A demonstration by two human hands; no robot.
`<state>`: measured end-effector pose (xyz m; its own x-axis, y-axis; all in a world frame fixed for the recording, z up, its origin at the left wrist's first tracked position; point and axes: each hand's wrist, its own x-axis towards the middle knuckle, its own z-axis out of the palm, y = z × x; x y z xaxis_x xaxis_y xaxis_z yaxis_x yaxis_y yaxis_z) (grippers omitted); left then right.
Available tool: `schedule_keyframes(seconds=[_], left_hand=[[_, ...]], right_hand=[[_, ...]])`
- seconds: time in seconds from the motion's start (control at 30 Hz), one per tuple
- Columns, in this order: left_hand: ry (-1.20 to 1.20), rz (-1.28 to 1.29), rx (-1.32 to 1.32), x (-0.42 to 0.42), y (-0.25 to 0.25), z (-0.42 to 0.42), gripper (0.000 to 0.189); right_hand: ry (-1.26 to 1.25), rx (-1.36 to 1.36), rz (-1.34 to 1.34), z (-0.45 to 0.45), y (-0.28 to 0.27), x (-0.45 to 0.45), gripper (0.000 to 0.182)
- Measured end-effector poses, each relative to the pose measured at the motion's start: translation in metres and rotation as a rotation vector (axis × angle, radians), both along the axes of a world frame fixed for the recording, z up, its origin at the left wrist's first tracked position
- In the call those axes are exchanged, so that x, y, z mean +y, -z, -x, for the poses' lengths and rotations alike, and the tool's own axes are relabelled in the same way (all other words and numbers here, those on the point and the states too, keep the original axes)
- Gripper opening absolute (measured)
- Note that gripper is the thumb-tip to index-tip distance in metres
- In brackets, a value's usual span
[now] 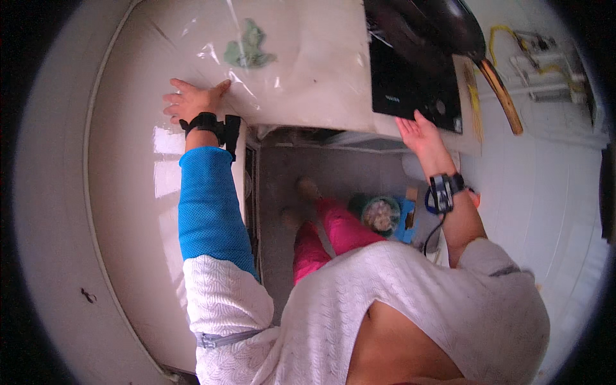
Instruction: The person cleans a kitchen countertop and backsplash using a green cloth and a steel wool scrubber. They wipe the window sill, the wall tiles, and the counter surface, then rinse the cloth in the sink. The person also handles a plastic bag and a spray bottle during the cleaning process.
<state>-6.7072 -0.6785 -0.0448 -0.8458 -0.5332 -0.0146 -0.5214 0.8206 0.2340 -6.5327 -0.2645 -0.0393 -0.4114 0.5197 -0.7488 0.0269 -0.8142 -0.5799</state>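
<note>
My left hand (196,100) lies spread on the pale countertop (308,91), palm down, its fingers apart. Beyond it, to the upper right, a crumpled green cloth or leaf (249,47) rests on the counter's shiny, clear covering. Near the front edge of a black cooktop (409,82), my right hand (419,131) is held palm up with fingers extended; whether the fingertips touch the edge I cannot tell. A dark frying pan (450,29) with a wooden handle (500,96) sits over the far part of the cooktop.
A wall rack (544,62) with a yellow cord or strip is at the upper right. Thin sticks (475,110) stand beside the cooktop. On the floor, a green basket (381,214) holds pale round items, next to a blue object (406,221). A black cable hangs from my right wrist.
</note>
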Motion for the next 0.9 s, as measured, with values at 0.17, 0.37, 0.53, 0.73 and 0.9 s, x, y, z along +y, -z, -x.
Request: schedule_keyframes(seconds=[0.17, 0.37, 0.53, 0.73, 0.9], left_hand=[[0.129, -0.104, 0.024, -0.021, 0.03, 0.03, 0.077], [0.425, -0.192, 0.221, -0.097, 0.048, 0.068, 0.025], [0.342, -0.284, 0.248, -0.086, -0.005, 0.06, 0.028], [0.43, -0.207, 0.311, -0.087, -0.051, 0.065, 0.029], [0.445, -0.067, 0.319, -0.099, -0.053, 0.092, 0.029]], right_hand=[[-0.031, 0.082, 0.002, -0.012, 0.007, 0.017, 0.022], [-0.059, 0.019, 0.075, -0.004, 0.012, 0.023, 0.023], [-0.035, 0.038, 0.069, -0.006, 0.006, 0.014, 0.022], [-0.012, 0.025, 0.069, -0.01, 0.006, 0.006, 0.021], [-0.048, 0.06, 0.026, -0.02, -0.01, 0.012, 0.021]])
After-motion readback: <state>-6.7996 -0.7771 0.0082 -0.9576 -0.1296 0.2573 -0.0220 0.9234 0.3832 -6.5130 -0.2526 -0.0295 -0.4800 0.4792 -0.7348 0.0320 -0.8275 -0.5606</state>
